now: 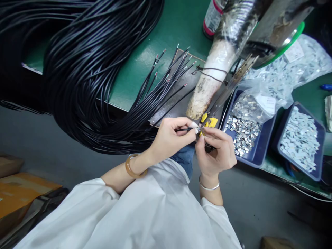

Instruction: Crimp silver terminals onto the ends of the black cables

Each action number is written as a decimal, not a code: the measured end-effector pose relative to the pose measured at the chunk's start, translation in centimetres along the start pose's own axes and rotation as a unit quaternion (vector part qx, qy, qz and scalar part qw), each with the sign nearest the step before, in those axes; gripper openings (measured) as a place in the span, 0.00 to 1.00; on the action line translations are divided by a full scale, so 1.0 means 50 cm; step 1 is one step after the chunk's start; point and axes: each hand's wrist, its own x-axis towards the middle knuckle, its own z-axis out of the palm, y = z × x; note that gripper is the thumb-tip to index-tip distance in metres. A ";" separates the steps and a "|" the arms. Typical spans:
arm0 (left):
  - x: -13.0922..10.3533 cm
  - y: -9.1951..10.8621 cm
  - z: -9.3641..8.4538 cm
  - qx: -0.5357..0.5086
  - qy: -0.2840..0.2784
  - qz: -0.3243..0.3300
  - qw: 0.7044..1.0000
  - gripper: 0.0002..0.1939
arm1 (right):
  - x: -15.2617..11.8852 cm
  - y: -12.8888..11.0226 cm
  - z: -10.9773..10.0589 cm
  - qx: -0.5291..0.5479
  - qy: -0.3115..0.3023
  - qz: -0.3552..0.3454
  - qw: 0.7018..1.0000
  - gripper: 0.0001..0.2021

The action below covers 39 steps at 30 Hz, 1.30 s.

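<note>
My left hand (176, 133) pinches a thin black cable (183, 129) close to its end. My right hand (216, 147) meets it fingertip to fingertip, closed round a small shiny piece at the cable's tip; its exact kind is too small to make out. Just beyond the fingertips are yellow-taped metal parts (211, 122) below a wrapped white tube (204, 83). To the left, several black cables (155, 100) with stripped coloured wire ends lie over a metal plate (178, 100).
A big bundle of black cable (85, 69) hangs over the green table's (178, 20) front edge. On the right, one blue bin (261, 145) holds small metal pieces, another bin (319, 155) pale chips. A plastic bag (308, 69) of pale pieces lies behind them, near a bottle (212, 19).
</note>
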 end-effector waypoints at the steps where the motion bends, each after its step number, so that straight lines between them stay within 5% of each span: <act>1: 0.000 0.000 0.000 -0.006 -0.007 -0.007 1.000 0.06 | -0.002 0.001 -0.001 -0.001 -0.004 -0.005 1.000 0.10; 8: -0.013 0.001 -0.007 0.027 -0.055 0.012 0.998 0.06 | 0.007 -0.004 -0.014 0.033 -0.034 0.086 0.995 0.06; 14: -0.028 -0.002 -0.031 0.063 -0.070 0.160 0.983 0.05 | 0.015 -0.001 -0.029 0.177 -0.086 0.207 0.958 0.04; 19: -0.027 -0.004 -0.032 -0.022 -0.114 0.042 0.992 0.10 | 0.001 -0.004 -0.023 0.112 -0.019 0.131 0.985 0.05; 24: -0.019 -0.004 -0.020 -0.039 -0.071 0.047 0.996 0.09 | 0.001 -0.015 -0.026 0.101 0.136 0.099 0.981 0.08; 32: -0.016 -0.028 -0.016 0.013 -0.059 0.072 0.996 0.09 | -0.005 0.000 -0.011 0.027 -0.009 0.056 0.998 0.07; 39: -0.012 -0.022 -0.015 0.057 -0.042 0.119 0.990 0.08 | 0.008 -0.003 0.004 0.071 0.005 0.072 0.995 0.09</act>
